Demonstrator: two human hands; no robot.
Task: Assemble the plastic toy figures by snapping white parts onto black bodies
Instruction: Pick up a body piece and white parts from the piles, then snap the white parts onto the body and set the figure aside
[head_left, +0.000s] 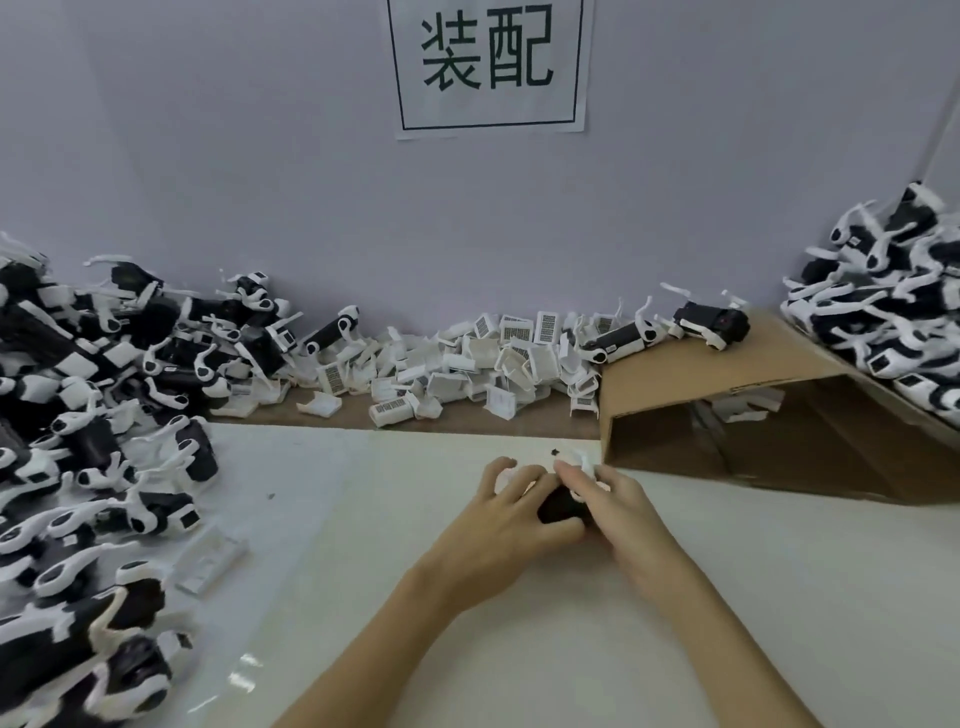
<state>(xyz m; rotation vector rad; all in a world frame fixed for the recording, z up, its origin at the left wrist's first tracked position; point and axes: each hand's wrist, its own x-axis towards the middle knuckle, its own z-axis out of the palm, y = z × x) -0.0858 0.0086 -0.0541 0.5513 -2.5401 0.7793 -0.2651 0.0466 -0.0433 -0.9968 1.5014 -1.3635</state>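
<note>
**Both hands on one black body**

At the middle of the table (467, 597), the left hand (511, 519) and right hand (618, 506) meet around a black body (563, 512). Fingers of both curl over it; a white part (582, 460) shows at the right fingertips. Figures (78, 441) pile at the left, loose white pieces (467, 358) lie along the wall, and a cardboard box (753, 415) stands to the right.

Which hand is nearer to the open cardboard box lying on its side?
The right hand is nearer: it sits just in front of the cardboard box, near its open mouth. The left hand is on the far side of the black body both hands hold.
</note>
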